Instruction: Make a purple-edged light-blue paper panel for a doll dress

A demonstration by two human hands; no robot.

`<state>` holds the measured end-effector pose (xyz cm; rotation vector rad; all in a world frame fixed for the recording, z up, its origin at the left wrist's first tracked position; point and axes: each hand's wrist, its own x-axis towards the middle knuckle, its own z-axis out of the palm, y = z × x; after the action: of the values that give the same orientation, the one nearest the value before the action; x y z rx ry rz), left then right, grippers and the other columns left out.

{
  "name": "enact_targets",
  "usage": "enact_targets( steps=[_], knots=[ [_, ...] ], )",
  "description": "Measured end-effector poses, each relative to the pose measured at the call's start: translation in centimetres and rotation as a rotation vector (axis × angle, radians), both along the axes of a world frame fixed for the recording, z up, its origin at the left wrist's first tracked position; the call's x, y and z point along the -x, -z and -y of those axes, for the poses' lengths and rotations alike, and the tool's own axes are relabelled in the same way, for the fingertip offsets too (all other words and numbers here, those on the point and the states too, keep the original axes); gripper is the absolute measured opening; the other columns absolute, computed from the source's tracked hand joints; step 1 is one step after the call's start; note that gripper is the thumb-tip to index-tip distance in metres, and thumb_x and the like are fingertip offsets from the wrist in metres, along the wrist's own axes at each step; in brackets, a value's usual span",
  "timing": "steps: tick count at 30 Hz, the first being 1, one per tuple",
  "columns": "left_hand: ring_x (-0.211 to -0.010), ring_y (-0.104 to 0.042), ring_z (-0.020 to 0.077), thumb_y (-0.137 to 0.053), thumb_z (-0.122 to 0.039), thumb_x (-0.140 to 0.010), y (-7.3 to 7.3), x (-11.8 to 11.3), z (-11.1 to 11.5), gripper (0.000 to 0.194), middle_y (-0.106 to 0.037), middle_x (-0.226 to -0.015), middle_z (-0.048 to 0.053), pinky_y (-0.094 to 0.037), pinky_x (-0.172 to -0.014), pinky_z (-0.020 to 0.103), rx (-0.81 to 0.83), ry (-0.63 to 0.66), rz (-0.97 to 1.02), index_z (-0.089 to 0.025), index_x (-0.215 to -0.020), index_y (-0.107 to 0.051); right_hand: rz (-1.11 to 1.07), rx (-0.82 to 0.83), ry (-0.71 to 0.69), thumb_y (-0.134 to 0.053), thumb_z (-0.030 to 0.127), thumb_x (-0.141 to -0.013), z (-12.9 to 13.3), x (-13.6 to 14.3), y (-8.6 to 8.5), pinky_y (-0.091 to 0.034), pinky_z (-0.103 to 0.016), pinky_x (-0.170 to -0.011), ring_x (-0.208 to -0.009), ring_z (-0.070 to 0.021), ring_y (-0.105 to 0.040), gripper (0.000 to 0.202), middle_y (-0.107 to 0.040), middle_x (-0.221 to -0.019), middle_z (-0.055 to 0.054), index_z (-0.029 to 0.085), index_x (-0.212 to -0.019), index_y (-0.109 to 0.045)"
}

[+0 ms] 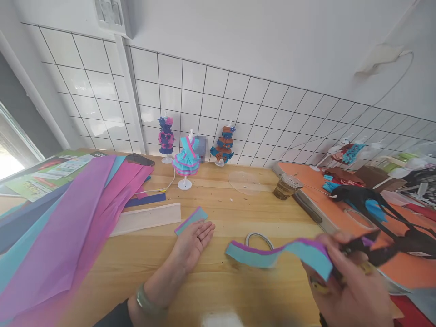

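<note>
My left hand (192,240) lies flat and open on the wooden table (218,290), palm up, fingertips next to a small teal and purple paper piece (190,220). My right hand (354,286), blurred at the lower right, holds a long teal paper strip with a purple edge (275,254) above the table, together with black-handled scissors (371,250). A roll of tape (259,238) lies on the table just behind the strip.
Sheets of purple, pink and teal tissue paper (68,227) fan over the table's left. A white strip (146,219) lies beside them. Three small dress mannequins (186,159) stand by the tiled wall. A plastic cup (286,186) and an orange mat (340,213) with clutter sit on the right.
</note>
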<state>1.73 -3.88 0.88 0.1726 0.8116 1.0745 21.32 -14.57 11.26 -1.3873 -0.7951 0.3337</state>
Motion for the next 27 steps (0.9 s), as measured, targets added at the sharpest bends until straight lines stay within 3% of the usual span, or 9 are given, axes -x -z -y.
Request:
enact_targets(
  steps=[2,3,8,11,16,23,27],
  knots=[
    [-0.098,-0.063,0.0239,-0.053,-0.008,-0.078,0.1,0.1,-0.1,0.021,-0.058,-0.111,0.024,-0.051,-0.087,0.032,0.004,-0.006,-0.007,-0.009,-0.099,-0.05,-0.19,-0.051,-0.229,-0.068,0.031,-0.064,-2.5,0.7,-1.8,-0.023,-0.024,-0.036,-0.037,-0.0055,-0.023,0.017,-0.042,-0.059,0.004,0.025,-0.074,-0.056],
    [-0.097,-0.063,0.0237,-0.053,-0.008,-0.079,0.2,0.1,-0.1,0.02,-0.059,-0.11,0.023,-0.051,-0.086,0.031,0.008,-0.009,-0.011,-0.009,-0.098,-0.05,-0.248,-0.152,-0.302,-0.067,0.03,-0.066,-3.9,1.0,-2.5,-0.022,-0.022,-0.036,-0.037,-0.0044,-0.021,0.017,-0.037,-0.056,0.007,0.025,-0.075,-0.054],
    [-0.094,-0.064,0.0204,-0.052,-0.007,-0.079,0.8,0.4,-1.1,0.015,-0.062,-0.104,0.021,-0.051,-0.086,0.031,0.009,-0.064,-0.024,-0.011,-0.093,-0.051,-0.301,-0.229,-0.508,-0.068,0.023,-0.067,-10.5,1.4,-3.5,-0.023,-0.017,-0.037,-0.037,-0.0023,-0.023,0.02,-0.027,-0.05,0.012,0.023,-0.077,-0.051],
    [-0.096,-0.063,0.0164,-0.053,-0.003,-0.078,1.2,0.5,-1.7,0.015,-0.065,-0.099,0.015,-0.048,-0.09,0.029,-0.024,-0.122,-0.031,-0.014,-0.089,-0.053,-0.286,-0.229,-0.486,-0.071,0.024,-0.064,-13.3,1.5,-3.7,-0.029,-0.016,-0.037,-0.037,-0.0022,-0.027,0.026,-0.031,-0.048,0.013,0.022,-0.08,-0.051],
    [-0.101,-0.061,0.0146,-0.051,-0.001,-0.079,1.2,0.7,-2.1,0.017,-0.066,-0.099,0.011,-0.043,-0.096,0.028,-0.081,-0.164,-0.041,-0.015,-0.088,-0.055,-0.302,-0.166,-0.519,-0.074,0.023,-0.058,-16.4,2.4,-4.0,-0.05,-0.025,-0.054,-0.039,-0.0023,-0.039,0.034,-0.044,-0.051,0.012,0.021,-0.083,-0.051],
    [-0.106,-0.059,0.0203,-0.052,-0.005,-0.079,1.0,0.6,-1.2,0.016,-0.063,-0.111,0.015,-0.044,-0.097,0.033,-0.164,-0.062,-0.004,-0.013,-0.092,-0.057,-0.297,-0.169,-0.504,-0.072,0.018,-0.057,-20.2,2.9,-4.9,-0.053,-0.029,-0.061,-0.046,-0.0049,-0.049,0.031,-0.052,-0.056,0.009,0.021,-0.079,-0.05],
    [-0.104,-0.06,0.0204,-0.052,-0.007,-0.079,0.9,0.6,-1.1,0.013,-0.064,-0.109,0.014,-0.045,-0.095,0.033,-0.167,-0.014,-0.003,-0.012,-0.089,-0.059,-0.29,-0.237,-0.502,-0.07,0.017,-0.059,-20.5,2.8,-6.2,-0.053,-0.026,-0.069,-0.048,-0.0037,-0.049,0.029,-0.047,-0.054,0.011,0.021,-0.079,-0.049]
  ],
)
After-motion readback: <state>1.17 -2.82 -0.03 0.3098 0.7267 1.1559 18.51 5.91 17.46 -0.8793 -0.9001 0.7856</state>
